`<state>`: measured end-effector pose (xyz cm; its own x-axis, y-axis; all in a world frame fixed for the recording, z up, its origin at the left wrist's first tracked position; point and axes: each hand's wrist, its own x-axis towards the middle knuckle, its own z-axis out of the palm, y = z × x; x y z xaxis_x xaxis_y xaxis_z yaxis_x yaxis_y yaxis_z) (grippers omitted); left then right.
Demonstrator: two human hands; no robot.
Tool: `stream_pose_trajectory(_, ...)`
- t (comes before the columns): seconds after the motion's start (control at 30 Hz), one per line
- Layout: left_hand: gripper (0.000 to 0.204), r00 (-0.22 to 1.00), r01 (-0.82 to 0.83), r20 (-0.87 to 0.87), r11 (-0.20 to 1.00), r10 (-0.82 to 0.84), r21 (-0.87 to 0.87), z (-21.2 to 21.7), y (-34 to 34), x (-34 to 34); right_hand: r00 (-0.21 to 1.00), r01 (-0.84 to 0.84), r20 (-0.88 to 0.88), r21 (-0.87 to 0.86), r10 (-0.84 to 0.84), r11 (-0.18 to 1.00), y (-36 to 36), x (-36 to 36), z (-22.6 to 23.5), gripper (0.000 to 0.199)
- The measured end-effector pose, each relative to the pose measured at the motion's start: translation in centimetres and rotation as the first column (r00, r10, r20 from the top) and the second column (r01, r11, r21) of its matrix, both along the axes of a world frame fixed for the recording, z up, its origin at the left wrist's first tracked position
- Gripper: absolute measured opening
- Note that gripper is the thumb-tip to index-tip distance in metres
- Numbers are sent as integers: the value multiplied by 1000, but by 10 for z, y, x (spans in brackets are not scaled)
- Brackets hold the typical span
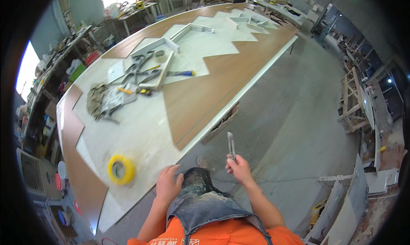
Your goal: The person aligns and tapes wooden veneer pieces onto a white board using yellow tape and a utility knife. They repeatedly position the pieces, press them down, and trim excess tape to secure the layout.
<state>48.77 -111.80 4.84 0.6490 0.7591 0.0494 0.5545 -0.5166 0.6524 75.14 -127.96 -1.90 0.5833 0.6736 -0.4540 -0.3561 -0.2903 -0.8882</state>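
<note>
Knife: slim grey metal utility knife (231, 145), light, stiff, sharp blade pointing to 12 o'clock; best gripped low on handle
Right hand (240, 168): fingers closed round knife handle
Left hand (168, 184): fingers loosely spread, resting on table edge, yellow tape roll (121, 169) at 9 o'clock

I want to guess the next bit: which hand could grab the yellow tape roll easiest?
Probably the left hand. It is empty, resting at the table edge, on the same side as the yellow tape roll. The right hand is busy holding a knife away from the table.
</note>
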Motion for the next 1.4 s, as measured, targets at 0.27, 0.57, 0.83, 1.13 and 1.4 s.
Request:
stream_pose_trajectory(0.27,66,997,60,-52,983,-52,171,-21,85,183,784,-205,529,-273,325,940,130,158,34,32)
stream_pose_trajectory(0.57,96,935,-82,-345,996,83,18,-18,112,275,321,-355,839,-324,440,877,265,334,30,26)
stream_pose_trajectory(0.83,91,820,-428,-411,903,399,24,-13,91,311,333,-400,837,-291,433,869,410,549,42,47)
stream_pose_trajectory(1.13,78,777,-519,-419,855,470,-4,-12,81,318,-70,-219,718,-688,692,692,513,738,-17,83)
stream_pose_trajectory(1.4,78,782,-526,-394,851,483,-1,-21,79,320,-61,-290,718,-678,693,676,565,763,-36,78)
